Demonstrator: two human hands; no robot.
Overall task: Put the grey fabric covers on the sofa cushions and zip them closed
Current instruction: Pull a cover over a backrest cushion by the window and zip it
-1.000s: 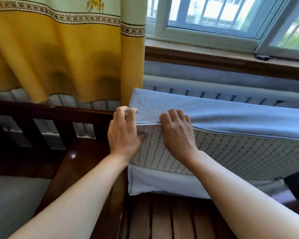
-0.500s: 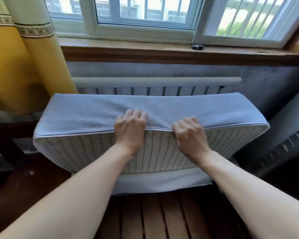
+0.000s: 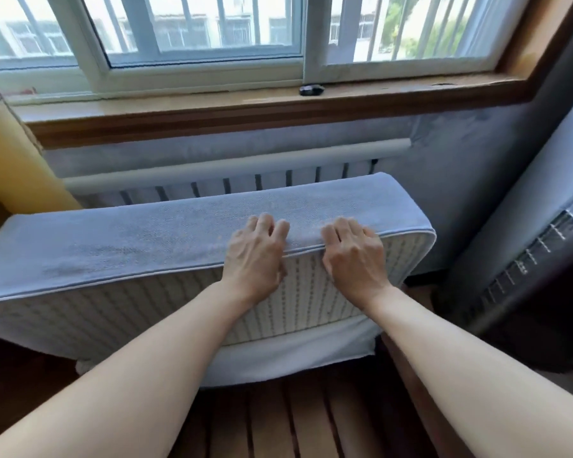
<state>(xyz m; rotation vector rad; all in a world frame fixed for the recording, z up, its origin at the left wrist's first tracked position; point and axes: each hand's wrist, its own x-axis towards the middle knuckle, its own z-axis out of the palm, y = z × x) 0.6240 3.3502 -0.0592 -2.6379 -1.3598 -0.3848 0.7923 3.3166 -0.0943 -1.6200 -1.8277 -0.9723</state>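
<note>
A dark slatted wooden sofa frame (image 3: 298, 421) is seen below a white-framed window (image 3: 205, 57). A thick rectangular sofa cushion (image 3: 311, 302) is stood on edge upon the slats — its pale striped face exposed, the grey fabric cover (image 3: 129, 246) drawn over its top. The piped cover edge is gripped by the curled fingers of the left hand (image 3: 253, 259) and right hand (image 3: 353, 259), side by side.

Two bare forearms enter from approx 6 o'clock, no sleeves visible up to frame edge. Left hand (image 3: 255, 259) & right hand (image 3: 354, 259): no rings, watch, bracelet or gloves. Nails short, unpainted. Knuckles & tendons show on the backs.
</note>
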